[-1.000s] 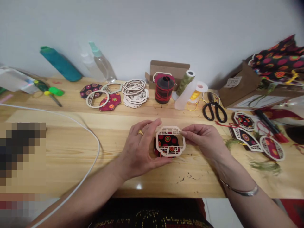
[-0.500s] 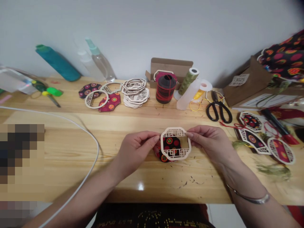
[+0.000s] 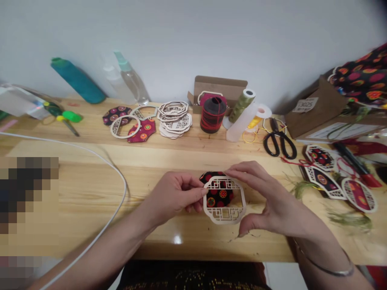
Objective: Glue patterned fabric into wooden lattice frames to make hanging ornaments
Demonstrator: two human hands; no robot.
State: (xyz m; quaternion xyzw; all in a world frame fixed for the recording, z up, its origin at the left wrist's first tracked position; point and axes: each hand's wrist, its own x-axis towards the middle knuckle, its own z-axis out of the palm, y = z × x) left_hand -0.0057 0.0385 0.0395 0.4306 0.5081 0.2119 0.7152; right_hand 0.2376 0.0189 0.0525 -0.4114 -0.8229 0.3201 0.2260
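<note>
A pale wooden lattice frame (image 3: 244,197) with scalloped corners is pinched at its left edge between the thumb and fingers of my left hand (image 3: 181,195). Behind it lies a dark fabric piece (image 3: 219,196) with red and orange flower prints, showing through the opening and past the upper left edge. My right hand (image 3: 263,197) is spread around the frame's right side, thumb below and fingers above. Its fingertips are close to the top edge; whether they touch it is unclear.
Behind are stacked wooden frames (image 3: 173,119), a red-black thread spool (image 3: 213,114), an olive spool (image 3: 241,105) and black-handled scissors (image 3: 279,141). Finished fabric pieces (image 3: 359,194) and a cardboard box (image 3: 320,108) lie right. A white cable (image 3: 122,181) crosses the left side.
My right hand has let go of the frame's upper right edge and spread open. The frame has moved slightly down toward me, and the fabric behind now shows above its upper left edge.
</note>
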